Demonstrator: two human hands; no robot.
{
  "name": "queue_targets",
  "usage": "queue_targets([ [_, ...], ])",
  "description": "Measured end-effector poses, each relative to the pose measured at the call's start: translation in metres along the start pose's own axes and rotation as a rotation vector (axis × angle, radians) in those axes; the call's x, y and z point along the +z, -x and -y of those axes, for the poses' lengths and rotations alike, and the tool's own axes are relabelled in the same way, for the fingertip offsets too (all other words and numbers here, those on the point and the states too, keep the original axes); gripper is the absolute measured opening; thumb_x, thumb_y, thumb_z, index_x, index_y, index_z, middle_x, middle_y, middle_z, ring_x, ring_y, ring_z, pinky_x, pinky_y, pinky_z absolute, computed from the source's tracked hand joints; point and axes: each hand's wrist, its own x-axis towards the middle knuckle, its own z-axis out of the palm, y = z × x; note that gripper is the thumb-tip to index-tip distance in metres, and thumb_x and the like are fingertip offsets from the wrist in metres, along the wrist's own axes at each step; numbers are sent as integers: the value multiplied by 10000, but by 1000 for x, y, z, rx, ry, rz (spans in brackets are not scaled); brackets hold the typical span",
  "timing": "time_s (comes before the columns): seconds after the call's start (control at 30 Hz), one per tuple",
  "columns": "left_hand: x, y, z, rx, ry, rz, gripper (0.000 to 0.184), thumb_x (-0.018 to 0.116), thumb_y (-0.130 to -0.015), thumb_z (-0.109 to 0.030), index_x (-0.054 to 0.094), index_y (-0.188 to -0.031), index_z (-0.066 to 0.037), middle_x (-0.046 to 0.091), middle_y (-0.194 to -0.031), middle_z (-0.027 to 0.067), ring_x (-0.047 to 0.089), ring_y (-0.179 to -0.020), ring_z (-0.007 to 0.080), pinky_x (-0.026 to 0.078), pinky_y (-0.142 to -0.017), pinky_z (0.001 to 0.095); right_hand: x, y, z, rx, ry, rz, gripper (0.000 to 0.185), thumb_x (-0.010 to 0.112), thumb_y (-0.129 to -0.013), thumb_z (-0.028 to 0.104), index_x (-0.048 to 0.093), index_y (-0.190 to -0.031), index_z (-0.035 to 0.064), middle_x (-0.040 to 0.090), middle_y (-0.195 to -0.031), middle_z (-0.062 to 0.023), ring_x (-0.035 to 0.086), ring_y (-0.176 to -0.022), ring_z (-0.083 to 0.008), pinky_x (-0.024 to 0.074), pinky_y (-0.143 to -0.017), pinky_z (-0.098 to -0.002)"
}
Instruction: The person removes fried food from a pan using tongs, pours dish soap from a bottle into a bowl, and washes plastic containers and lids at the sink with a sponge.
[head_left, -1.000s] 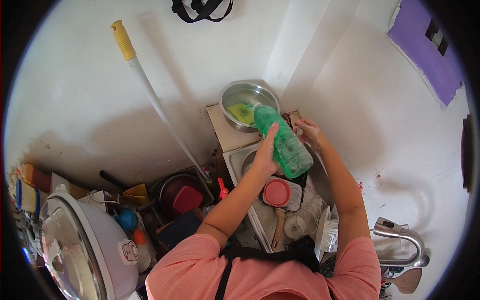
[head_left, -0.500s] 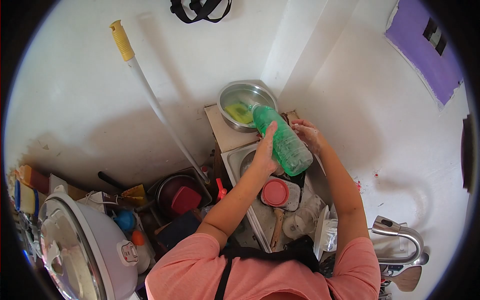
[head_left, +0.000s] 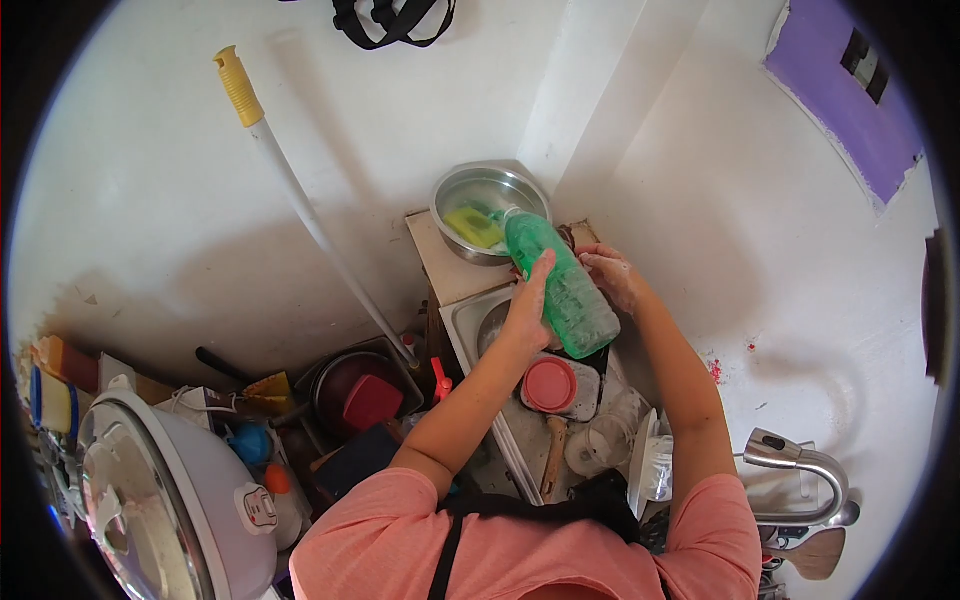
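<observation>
A green plastic bottle (head_left: 565,290) slants across the sink corner, its neck over the rim of a steel bowl (head_left: 458,238). Inside the bowl lies a yellow-green sponge (head_left: 474,228) in liquid. My left hand (head_left: 532,300) is wrapped round the bottle's left side, thumb on top. Just right of the bottle is my right hand (head_left: 612,278), wet with some suds. Its fingers are bent together, and whatever is between them is too small to make out. Below the bottle, a red round lid (head_left: 550,385) sits in the sink (head_left: 515,455).
Clear plastic cups (head_left: 600,445) and a wooden handle (head_left: 554,460) lie in the sink. A curved tap (head_left: 820,480) stands at right. On the left are a rice cooker (head_left: 225,500), a dark pot with a red container (head_left: 372,402), and a leaning yellow-topped pole (head_left: 300,190).
The bottle has tilted slightly, its base dropping a little left and downward. My right hand's fingers have drawn in from a more spread pose. My left hand keeps its hold.
</observation>
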Motion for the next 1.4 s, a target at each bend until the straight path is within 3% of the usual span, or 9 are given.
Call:
queue_targets([
  [0.03,-2,-1,2,0,-8,15,374,639,-853,-367,546,-1086,-89,605,-960,54,603,-845,191,516,-740,370,1,2,2,8,17,1,291,565,-886,177,550,-1140,35,611,-970,-48,589,-840,-144,481,-780,-291],
  [0.33,-15,0,9,82,-157,-12,417,681,-828,-259,480,-1139,-66,587,-976,72,604,-831,203,534,-682,389,6,12,11,-19,70,-26,282,585,-880,216,572,-1116,62,618,-947,-18,550,-683,-70,447,-606,-216],
  [0.53,-24,-5,14,99,-173,-32,439,693,-818,-230,455,-1150,-69,572,-990,73,604,-839,201,536,-689,387,6,15,17,-27,84,-47,285,571,-889,226,571,-1131,76,623,-941,-20,533,-672,-70,439,-588,-204],
  [0.93,-5,-6,9,-65,31,46,397,666,-829,-374,537,-1093,-107,597,-990,58,593,-897,207,505,-787,396,3,13,11,-50,23,7,287,561,-894,215,564,-1137,62,612,-959,-26,546,-704,-85,460,-639,-228],
  [1.33,4,-6,0,-66,98,67,409,666,-831,-380,539,-1119,-119,606,-987,49,597,-905,211,498,-817,393,9,14,12,-57,-15,4,322,566,-883,192,538,-1159,30,609,-944,-43,566,-786,-117,462,-697,-257],
  [1.4,7,-4,0,-59,46,26,432,615,-854,-424,534,-1118,-92,612,-996,78,605,-915,226,502,-825,397,9,15,12,-68,-17,9,328,575,-876,188,534,-1160,27,609,-944,-44,569,-799,-125,461,-708,-263],
])
